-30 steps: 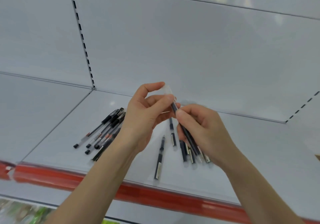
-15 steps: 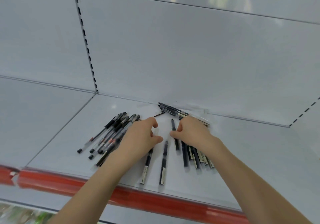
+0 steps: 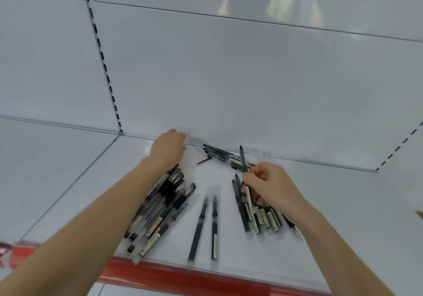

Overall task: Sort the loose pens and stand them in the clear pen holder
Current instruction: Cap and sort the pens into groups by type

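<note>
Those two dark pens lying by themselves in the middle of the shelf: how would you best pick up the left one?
I'd pinch the left pen across its barrel, in the half nearer the red shelf edge, coming straight down from above. It lies flat, and the gap to its neighbour is widest there, leaving room for a finger; its other side is bare shelf.

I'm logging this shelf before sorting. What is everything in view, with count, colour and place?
Left pile: many pens, clear with black caps, shelf left.
Middle pens: two, dark, side by side, centre.
Right group: several, dark with pale labels, shelf right.
Back pens: several, dark, by back wall.
Bent piece: one, black, beside back pens.
Shelf: one, white, red front strip.
Left hand: one, at back wall, grip hidden.
Right hand: one, fingers pinch one dark pen, tip up.
</note>
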`<state>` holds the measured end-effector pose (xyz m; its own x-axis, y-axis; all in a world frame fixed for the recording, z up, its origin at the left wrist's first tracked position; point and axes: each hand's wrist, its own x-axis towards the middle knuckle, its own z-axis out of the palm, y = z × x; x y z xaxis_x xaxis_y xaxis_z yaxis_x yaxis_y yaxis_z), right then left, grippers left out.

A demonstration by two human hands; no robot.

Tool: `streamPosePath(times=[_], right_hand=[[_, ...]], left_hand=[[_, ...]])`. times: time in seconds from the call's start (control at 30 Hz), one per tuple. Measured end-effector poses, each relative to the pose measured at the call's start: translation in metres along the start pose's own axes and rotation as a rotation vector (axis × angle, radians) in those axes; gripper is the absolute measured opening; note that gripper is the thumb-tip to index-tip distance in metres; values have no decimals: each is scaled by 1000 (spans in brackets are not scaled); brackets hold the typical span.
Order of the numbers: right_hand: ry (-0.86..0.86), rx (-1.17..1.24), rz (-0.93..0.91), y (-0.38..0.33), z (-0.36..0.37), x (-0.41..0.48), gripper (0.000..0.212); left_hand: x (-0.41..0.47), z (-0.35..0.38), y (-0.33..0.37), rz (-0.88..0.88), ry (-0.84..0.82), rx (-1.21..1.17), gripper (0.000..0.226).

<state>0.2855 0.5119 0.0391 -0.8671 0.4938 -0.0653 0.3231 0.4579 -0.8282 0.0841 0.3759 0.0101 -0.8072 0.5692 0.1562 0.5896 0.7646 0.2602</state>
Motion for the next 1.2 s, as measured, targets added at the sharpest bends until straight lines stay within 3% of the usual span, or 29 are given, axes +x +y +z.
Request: streamPosePath(times=[0.17, 0.27, 0.33, 0.47, 0.67, 0.9, 1.2], right_hand=[[32, 68, 17, 8, -10, -10, 12], [37, 96, 21, 10, -11, -12, 10], [58, 131, 4, 8, -11, -14, 9], [97, 217, -69, -4, -14, -22, 9], [99, 256, -136, -21, -14, -31, 9], [74, 261, -167, -26, -11, -35, 9], [66, 305, -173, -28, -12, -42, 11]], left_hand=[[16, 10, -2, 6, -35, 36, 25], [14, 9, 1, 3, -9, -58, 22], [6, 1, 7, 7, 43, -293, 19], [-38, -33, 33, 94, 7, -1037, 25], [-98, -71, 53, 215, -37, -1532, 18], [-115, -87, 66, 12, -85, -1828, 20], [-116, -85, 70, -56, -125, -1914, 20]])
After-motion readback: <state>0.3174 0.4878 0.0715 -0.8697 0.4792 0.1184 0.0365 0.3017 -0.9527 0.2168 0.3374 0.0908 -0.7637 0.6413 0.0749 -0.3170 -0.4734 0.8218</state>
